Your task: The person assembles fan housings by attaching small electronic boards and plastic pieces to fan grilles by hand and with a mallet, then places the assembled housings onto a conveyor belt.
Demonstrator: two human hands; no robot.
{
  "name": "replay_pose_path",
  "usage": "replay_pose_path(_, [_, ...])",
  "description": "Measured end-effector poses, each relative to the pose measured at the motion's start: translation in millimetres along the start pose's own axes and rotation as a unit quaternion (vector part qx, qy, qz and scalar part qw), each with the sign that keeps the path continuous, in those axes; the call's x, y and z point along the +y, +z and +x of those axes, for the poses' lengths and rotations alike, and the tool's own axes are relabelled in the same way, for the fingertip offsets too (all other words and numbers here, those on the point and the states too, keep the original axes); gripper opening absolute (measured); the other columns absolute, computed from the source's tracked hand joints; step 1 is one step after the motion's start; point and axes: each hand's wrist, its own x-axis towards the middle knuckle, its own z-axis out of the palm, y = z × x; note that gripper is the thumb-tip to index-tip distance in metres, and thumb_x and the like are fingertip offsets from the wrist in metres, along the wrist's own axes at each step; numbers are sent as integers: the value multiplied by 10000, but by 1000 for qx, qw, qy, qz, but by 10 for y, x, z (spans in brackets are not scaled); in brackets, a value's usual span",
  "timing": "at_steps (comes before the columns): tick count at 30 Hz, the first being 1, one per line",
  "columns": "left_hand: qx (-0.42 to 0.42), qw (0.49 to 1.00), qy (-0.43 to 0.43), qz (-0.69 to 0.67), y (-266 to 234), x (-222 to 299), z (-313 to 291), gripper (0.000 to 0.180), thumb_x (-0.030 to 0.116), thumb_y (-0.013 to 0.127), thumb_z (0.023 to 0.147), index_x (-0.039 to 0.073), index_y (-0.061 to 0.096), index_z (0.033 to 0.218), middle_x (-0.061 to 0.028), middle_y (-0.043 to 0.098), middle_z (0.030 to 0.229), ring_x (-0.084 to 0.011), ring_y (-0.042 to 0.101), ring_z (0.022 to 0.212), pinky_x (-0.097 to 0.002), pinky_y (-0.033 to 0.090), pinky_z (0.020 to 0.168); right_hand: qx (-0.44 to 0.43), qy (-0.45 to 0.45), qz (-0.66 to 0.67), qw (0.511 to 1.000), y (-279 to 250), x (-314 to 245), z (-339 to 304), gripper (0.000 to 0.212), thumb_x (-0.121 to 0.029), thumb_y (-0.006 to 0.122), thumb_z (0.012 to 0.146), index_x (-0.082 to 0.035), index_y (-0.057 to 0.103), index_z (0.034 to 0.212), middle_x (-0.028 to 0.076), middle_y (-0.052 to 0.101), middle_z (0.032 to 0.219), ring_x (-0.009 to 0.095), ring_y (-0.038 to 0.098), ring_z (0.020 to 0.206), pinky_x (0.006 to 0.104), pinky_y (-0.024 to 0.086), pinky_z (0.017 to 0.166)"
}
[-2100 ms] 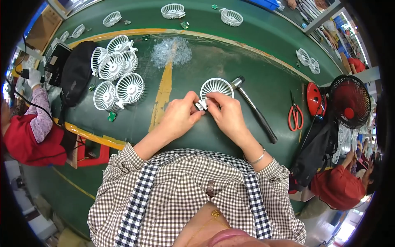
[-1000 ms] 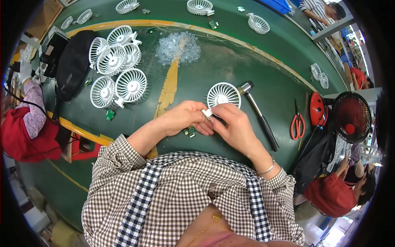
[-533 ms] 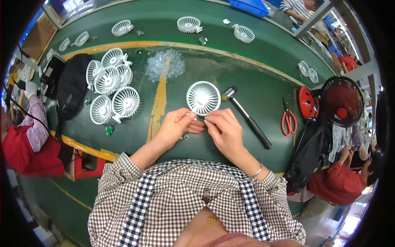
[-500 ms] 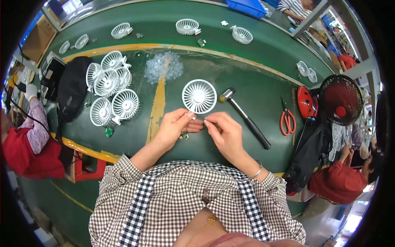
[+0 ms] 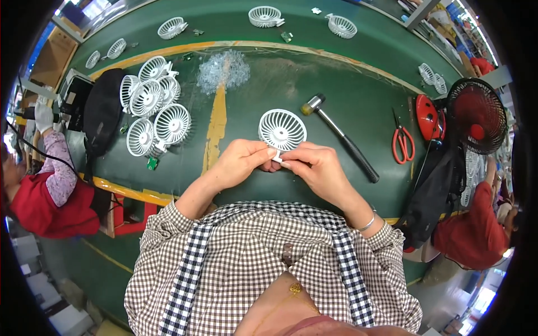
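Observation:
A white round slatted fan housing [image 5: 282, 130] lies in front of me, with its short white stem [image 5: 278, 158] toward my body. My left hand [image 5: 242, 162] pinches the stem from the left between thumb and fingers. From the right, the thumb and fingertips of my right hand [image 5: 320, 171] close at the same stem. Whether the right fingertips also hold some tiny part is hidden. A hammer [image 5: 343, 139] with a black grip lies to the right of the housing, apart from my hands.
More white fan housings [image 5: 147, 98] are grouped at left, with a green circuit board [image 5: 152, 163] beside them. Small clear pieces [image 5: 223, 71] lie beyond. Red-handled pliers [image 5: 402, 144], a red rounded object [image 5: 427, 116] and a black fan [image 5: 476, 117] are at right. People sit on both sides.
My right fingers have come in to the stem, and both hands now meet there. The small green-and-metal part seen below my left hand is out of sight. The whole view has shifted slightly.

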Motion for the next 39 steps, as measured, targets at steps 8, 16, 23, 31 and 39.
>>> replay_pose_path(8, [-46, 994, -101, -9, -183, 602, -157, 299, 261, 561, 947, -15, 616, 846, -32, 629, 670, -90, 573, 596, -211, 452, 548, 38, -216, -143, 965, -20, -141, 86, 133, -80, 741, 714, -26, 622, 735, 68, 556, 650, 235, 502, 628, 343, 409, 557])
replay_pose_path(16, [143, 895, 144, 396, 159, -114, 84, 490, 339, 804, 692, -7, 634, 993, -113, 536, 1064, -287, 467, 1017, -379, 392, 880, 126, -147, -237, 952, 21, 443, 146, 130, -137, 696, 775, -39, 668, 856, 106, 593, 906, 283, 518, 851, 402, 447, 737])
replay_pose_path(23, [131, 912, 131, 367, 127, -91, 128, 480, 299, 796, 698, -12, 642, 1030, -116, 559, 1104, -287, 482, 1040, -379, 406, 909, 161, 2, -394, 905, -406, 454, 89, 139, -75, 650, 804, -5, 564, 888, 131, 574, 926, 323, 564, 816, 422, 461, 697])
replay_pose_path(31, [139, 907, 135, 373, 144, -38, 96, 477, 296, 805, 688, -4, 645, 1022, -111, 556, 1108, -280, 483, 1034, -375, 405, 905, 120, -133, -376, 909, -143, 81, -191, 386, 11, 626, 762, -90, 654, 1133, 102, 598, 733, 260, 612, 647, 384, 497, 566])
replay_pose_path(39, [147, 981, 88, 94, 133, -73, 19, 316, 117, 794, 721, -17, 672, 980, -81, 657, 1007, -169, 592, 920, -305, 473, 811, 145, -138, -249, 948, -178, 196, -11, 272, -143, 747, 710, -59, 660, 953, 76, 637, 981, 263, 567, 941, 379, 420, 821])
